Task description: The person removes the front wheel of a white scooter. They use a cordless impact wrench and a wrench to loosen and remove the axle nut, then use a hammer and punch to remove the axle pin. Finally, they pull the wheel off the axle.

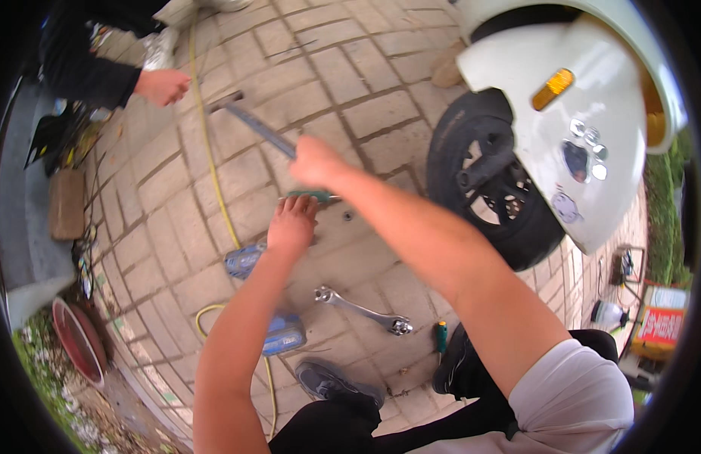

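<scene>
My right hand (311, 160) is closed round the grey handle of a hammer-like tool (263, 130), raised off the paving with its head toward the upper left. Just below it, my left hand (291, 223) is curled over the green handle of a screwdriver (311, 194) near the ground. A small dark metal piece (348, 216) lies to their right. Blue power tools (244, 262) are partly behind my left arm. A double-ended chrome wrench (358, 306) and another green screwdriver (442, 337) lie nearer my feet.
A white vehicle body (608, 83) with a black wheel (460, 227) stands at right. Another person's hand (163, 87) reaches in at upper left. A yellow hose (210, 174) crosses the paving (388, 113). A red bowl (66, 333) and a brick (66, 204) sit at left.
</scene>
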Demonstrator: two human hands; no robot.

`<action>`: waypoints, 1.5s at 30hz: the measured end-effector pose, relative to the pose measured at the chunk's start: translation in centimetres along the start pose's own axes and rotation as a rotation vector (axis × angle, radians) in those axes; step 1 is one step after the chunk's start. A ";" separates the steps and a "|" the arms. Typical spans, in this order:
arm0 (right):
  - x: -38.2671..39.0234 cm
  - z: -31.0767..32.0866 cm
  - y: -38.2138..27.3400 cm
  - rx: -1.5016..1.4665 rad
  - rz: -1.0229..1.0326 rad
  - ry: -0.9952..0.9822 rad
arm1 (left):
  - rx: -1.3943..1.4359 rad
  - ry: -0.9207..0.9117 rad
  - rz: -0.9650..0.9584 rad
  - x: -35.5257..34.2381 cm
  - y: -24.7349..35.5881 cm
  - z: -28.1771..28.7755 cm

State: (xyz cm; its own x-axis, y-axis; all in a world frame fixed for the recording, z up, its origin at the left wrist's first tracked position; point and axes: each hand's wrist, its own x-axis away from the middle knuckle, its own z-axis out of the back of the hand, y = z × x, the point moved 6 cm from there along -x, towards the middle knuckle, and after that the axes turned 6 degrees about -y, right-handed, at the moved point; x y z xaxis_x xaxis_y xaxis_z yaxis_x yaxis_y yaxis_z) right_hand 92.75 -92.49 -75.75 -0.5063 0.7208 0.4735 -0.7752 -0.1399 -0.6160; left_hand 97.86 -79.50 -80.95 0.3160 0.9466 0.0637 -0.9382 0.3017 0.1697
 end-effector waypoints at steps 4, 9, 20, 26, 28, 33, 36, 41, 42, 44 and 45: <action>14.3 -0.8 1.6 -0.468 0.051 0.214 | -0.081 -0.265 -0.032 -4.4 -1.5 -4.8; 21.9 -2.3 5.5 -0.623 0.206 0.172 | 0.178 -0.346 -0.061 -5.5 -2.1 -2.5; 30.9 -9.0 11.3 -0.564 -0.147 0.294 | 0.508 -0.206 -0.237 -4.3 6.8 14.8; 31.8 -9.1 11.5 -0.536 -0.113 0.269 | 0.500 -0.251 -0.218 -4.0 9.7 16.4; 32.3 -9.0 11.4 -0.511 -0.100 0.260 | 0.461 -0.226 -0.198 -4.0 9.5 16.6; 32.7 -10.2 11.6 -0.448 -0.114 0.203 | 0.493 -0.258 -0.156 -4.3 8.9 16.4; 32.6 -10.7 11.6 -0.458 -0.124 0.177 | 0.513 -0.243 -0.173 -4.6 9.3 16.5; 32.7 -10.2 11.2 -0.457 -0.087 0.182 | 0.364 -0.214 -0.268 -6.0 11.0 17.3; 32.6 -10.2 11.1 -0.450 -0.094 0.172 | 0.305 -0.186 -0.290 -6.6 11.2 17.8; 32.3 -10.3 10.5 -0.424 -0.073 0.167 | 0.207 -0.184 -0.303 -7.7 11.4 18.5; 32.1 -10.4 10.1 -0.420 -0.059 0.179 | 0.169 -0.210 -0.295 -8.3 11.3 18.7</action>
State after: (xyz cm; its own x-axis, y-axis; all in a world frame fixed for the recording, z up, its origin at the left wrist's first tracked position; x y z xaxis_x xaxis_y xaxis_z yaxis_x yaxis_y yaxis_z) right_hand 72.58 -63.74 -73.33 -0.3638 0.8305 0.4218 -0.5616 0.1657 -0.8107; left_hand 87.28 -86.12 -61.19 0.6069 0.7730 0.1849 -0.7719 0.5179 0.3687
